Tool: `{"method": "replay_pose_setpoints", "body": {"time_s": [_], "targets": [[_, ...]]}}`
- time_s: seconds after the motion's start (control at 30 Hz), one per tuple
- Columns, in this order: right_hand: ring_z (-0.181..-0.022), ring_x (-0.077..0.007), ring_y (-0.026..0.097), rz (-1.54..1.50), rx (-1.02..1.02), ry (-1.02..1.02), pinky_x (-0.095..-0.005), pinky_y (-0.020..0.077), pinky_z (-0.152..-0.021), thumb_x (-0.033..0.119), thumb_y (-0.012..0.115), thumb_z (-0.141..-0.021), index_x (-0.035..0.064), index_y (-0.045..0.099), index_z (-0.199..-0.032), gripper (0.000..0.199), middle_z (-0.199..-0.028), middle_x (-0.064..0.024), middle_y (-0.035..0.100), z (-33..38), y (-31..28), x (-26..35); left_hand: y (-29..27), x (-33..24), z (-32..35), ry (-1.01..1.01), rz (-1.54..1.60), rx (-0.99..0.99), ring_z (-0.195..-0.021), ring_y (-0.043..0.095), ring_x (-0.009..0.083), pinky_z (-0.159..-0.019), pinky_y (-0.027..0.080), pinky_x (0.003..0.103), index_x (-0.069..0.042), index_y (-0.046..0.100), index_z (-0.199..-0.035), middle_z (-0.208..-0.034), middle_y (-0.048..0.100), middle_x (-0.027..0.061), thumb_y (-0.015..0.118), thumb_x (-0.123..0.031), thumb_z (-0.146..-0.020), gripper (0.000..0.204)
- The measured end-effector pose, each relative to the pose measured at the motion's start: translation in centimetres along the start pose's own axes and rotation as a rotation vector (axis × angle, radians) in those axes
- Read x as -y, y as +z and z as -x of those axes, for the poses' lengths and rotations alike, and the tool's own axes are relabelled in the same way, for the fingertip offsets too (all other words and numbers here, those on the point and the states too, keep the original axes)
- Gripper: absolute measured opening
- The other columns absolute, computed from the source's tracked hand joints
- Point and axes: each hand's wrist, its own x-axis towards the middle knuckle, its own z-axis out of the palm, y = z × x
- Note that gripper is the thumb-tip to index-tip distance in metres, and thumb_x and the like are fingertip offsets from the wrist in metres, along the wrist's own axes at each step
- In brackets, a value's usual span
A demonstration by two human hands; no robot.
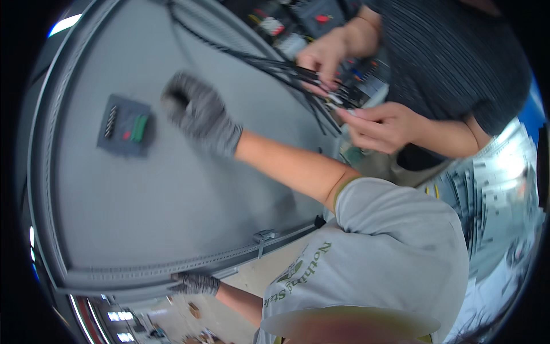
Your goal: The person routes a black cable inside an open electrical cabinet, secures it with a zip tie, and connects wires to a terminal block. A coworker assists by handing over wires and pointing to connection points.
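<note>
A large grey metal cabinet door (172, 223) with a raised, perforated rim fills the left of the view. My right hand (197, 112), in a grey knit glove, hovers over its face with fingers curled; a dark gap shows between them, and motion blur hides what they hold, if anything. To the left of that hand, a dark grey square device (123, 149) with a green terminal block (138, 128) sits on the door. Down at the door's lower edge my left hand (197, 284), gloved alike, has its fingers closed on the rim.
At the upper right, a co-worker's bare hands (378, 127) hold ends of black cables (258, 59) crossing the door's upper edge. Electrical parts (292, 45) lie behind them. A metal latch (264, 235) sits on the lower rim. Stacked metal parts (492, 178) stand at right.
</note>
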Motion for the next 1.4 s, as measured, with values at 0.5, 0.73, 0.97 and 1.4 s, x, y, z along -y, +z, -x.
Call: {"method": "replay_pose_setpoints", "body": {"time_s": [0.5, 0.73, 0.97, 1.4], "targets": [[-0.066, -0.024, 0.055, -0.136, 0.54, 0.426, -0.0346, 0.0472, -0.062, 0.008, 0.061, -0.082, 0.0044, 0.056, -0.088, 0.008, -0.079, -0.0097, 0.055, 16.6, -8.0, 4.3, 1.8, -0.5, 0.7, 0.054, 0.014, 0.009, -0.113, 0.057, 0.0341, -0.097, 0.048, 0.041, 0.01, 0.01, -0.147, -0.133, 0.049, 0.0286, 0.057, -0.038, -0.096, 0.085], [-0.068, -0.0284, 0.056, -0.139, 0.571, 0.403, -0.0378, 0.0475, -0.064, 0.009, 0.06, -0.083, 0.0047, 0.056, -0.088, 0.008, -0.079, -0.0108, 0.056, 17.5, -8.1, 4.9, 1.5, -0.4, 0.5, 0.038, 0.042, 0.005, -0.116, 0.055, 0.0354, -0.098, 0.048, 0.041, 0.01, 0.015, -0.147, -0.137, 0.045, 0.031, 0.058, -0.041, -0.095, 0.084], [-0.072, -0.0318, 0.058, -0.134, 0.601, 0.41, -0.0403, 0.0475, -0.067, 0.01, 0.06, -0.084, 0.0052, 0.056, -0.088, 0.008, -0.08, -0.0119, 0.057, 17.6, -8.3, 6.2, 1.0, 0.1, -0.1, 0.005, -0.066, 0.019, -0.117, 0.055, 0.0351, -0.099, 0.048, 0.04, 0.009, 0.016, -0.147, -0.139, 0.043, 0.0296, 0.058, -0.044, -0.095, 0.086], [-0.073, -0.0334, 0.058, -0.139, 0.677, 0.431, -0.0406, 0.0478, -0.067, 0.014, 0.061, -0.086, 0.0064, 0.057, -0.088, 0.009, -0.08, -0.0118, 0.058, 18.8, -7.7, 7.2, 1.3, 0.3, -0.2, 0.028, -0.058, 0.013, -0.112, 0.057, 0.0351, -0.096, 0.05, 0.041, 0.009, 0.018, -0.146, -0.135, 0.046, 0.0292, 0.056, -0.04, -0.096, 0.079]]}}
